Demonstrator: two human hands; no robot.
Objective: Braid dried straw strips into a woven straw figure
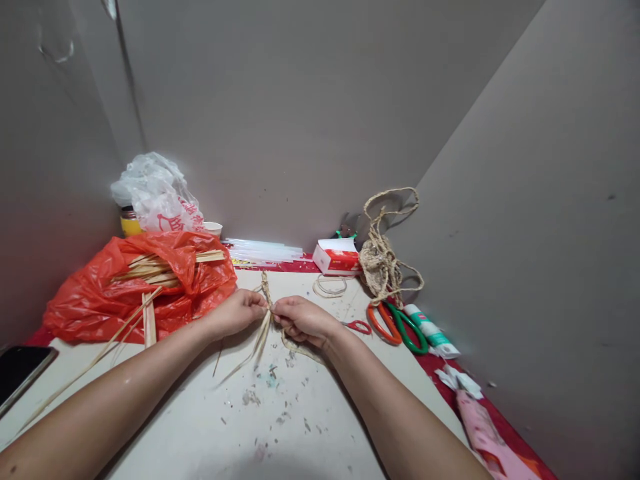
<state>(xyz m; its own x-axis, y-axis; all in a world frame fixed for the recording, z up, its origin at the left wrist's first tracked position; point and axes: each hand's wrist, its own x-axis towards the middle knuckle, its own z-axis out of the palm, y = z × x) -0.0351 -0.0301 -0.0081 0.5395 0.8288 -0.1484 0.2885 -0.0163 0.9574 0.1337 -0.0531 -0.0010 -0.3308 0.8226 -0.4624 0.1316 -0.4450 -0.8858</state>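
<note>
Both hands meet near the middle of the white board, around a short braid of straw-coloured fibre (266, 287) that points away from me. My left hand (241, 312) pinches the braid's near end from the left. From the right, my right hand (303, 320) has its thumb and fingers closed on the same spot. Loose pale strands (259, 343) hang from between the fingers toward me, and another strand curves out under my right hand. The fingertips partly hide the point where the strands cross.
Left: a red plastic bag (100, 300) with dry strips, a clear bag (155, 187), a phone (23, 373). Right: a coiled braided rope (377, 263), a red-white box (337, 259), orange-and-green-handled scissors (411, 332), small red scissors (359, 327), a tube (431, 331). Grey walls surround the white board (300, 427).
</note>
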